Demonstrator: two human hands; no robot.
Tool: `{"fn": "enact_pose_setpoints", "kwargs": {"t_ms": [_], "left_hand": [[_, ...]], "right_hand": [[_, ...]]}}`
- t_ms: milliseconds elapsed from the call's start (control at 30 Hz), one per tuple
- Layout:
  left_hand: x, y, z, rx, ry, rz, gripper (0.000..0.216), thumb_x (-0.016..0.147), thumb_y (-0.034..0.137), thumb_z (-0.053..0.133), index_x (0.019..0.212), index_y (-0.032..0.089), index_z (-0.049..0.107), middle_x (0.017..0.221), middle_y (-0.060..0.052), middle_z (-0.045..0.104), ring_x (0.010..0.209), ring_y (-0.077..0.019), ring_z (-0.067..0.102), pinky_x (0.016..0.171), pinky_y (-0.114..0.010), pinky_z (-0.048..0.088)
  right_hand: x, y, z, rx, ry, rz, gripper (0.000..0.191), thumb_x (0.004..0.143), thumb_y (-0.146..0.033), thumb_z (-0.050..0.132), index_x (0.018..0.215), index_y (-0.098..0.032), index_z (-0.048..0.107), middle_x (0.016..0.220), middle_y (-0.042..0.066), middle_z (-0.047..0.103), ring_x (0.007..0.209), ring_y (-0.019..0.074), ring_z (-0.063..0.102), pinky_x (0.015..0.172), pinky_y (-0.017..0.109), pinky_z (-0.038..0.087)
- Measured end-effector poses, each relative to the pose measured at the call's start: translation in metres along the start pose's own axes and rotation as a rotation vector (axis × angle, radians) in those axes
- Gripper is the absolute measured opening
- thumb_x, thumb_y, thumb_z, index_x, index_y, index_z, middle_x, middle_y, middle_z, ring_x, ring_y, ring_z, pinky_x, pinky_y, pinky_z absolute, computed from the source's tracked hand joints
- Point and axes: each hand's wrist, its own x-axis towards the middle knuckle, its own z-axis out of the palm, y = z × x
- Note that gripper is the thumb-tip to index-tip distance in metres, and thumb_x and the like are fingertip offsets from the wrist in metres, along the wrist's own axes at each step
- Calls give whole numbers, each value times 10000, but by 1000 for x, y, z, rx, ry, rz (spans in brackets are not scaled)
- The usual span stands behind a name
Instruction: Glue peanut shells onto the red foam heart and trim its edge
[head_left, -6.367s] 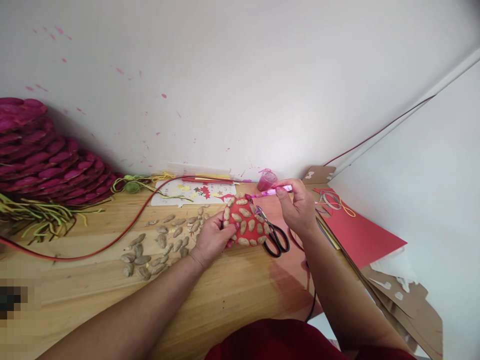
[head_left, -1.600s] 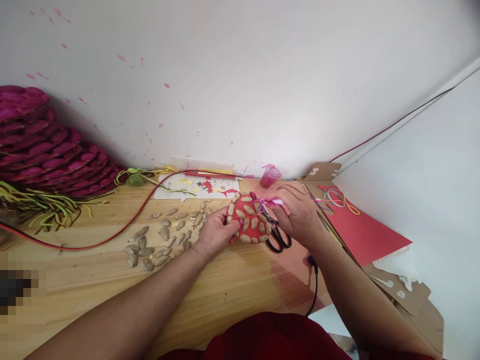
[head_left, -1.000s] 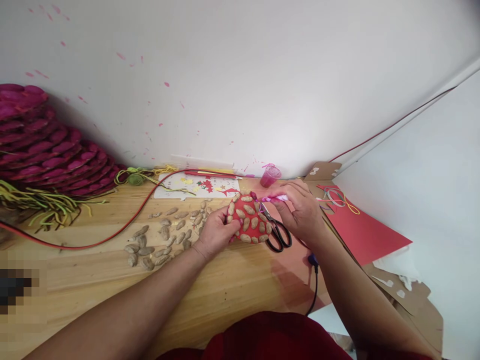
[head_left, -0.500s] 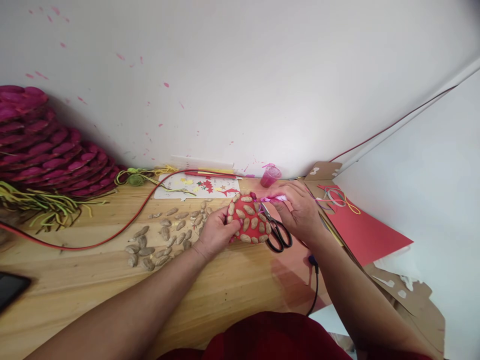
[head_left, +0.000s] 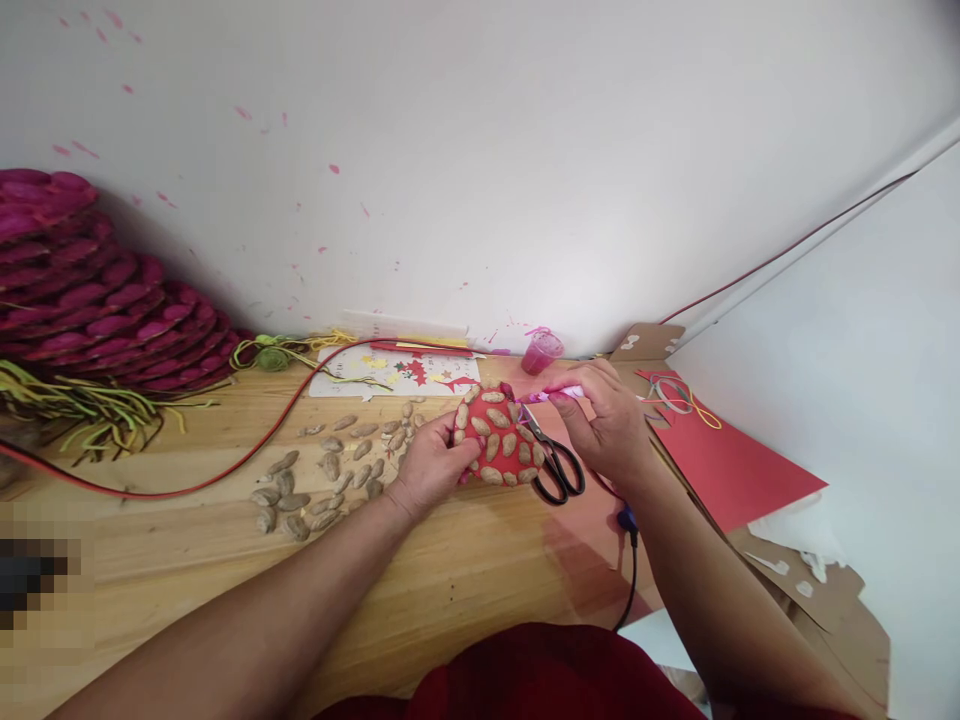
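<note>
My left hand [head_left: 436,462] grips the left edge of a red card piece [head_left: 477,405], its thumb on top. Several plain peanuts are fixed across the card, and one peanut [head_left: 506,391] at its upper edge is magenta. In my right hand [head_left: 606,420] is a paintbrush [head_left: 564,393] with a pale handle stained pink. Its tip is at the card's upper right edge, close to the magenta peanut; whether they touch I cannot tell. Black-handled scissors [head_left: 564,470] lie just right of the card, their blades partly beside it.
Loose peanuts [head_left: 330,465] are scattered left of the card. A plastic cup of pink paint [head_left: 541,352] stands by the wall. A red cable [head_left: 247,455] crosses the table [head_left: 390,620]. Stacked magenta-painted pieces [head_left: 112,290] fill the left; red paper [head_left: 731,455] lies right.
My right hand has shifted slightly right and down with the paintbrush, and its fingers have moved a little on the handle. The left hand and card stay almost still.
</note>
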Motion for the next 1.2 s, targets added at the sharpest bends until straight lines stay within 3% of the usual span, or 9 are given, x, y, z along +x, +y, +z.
{"fn": "enact_pose_setpoints", "kwargs": {"t_ms": [1200], "left_hand": [[1,-2,-2,46,-25,36,198,695,334,705,763,178,605,501,79,515,355,-48,349,354,-174,286]], "right_hand": [[3,-3,3,-16,14,-29,102,984,-205,558,951,-212,654,903,74,726,900,252,635,834,405,467]]}}
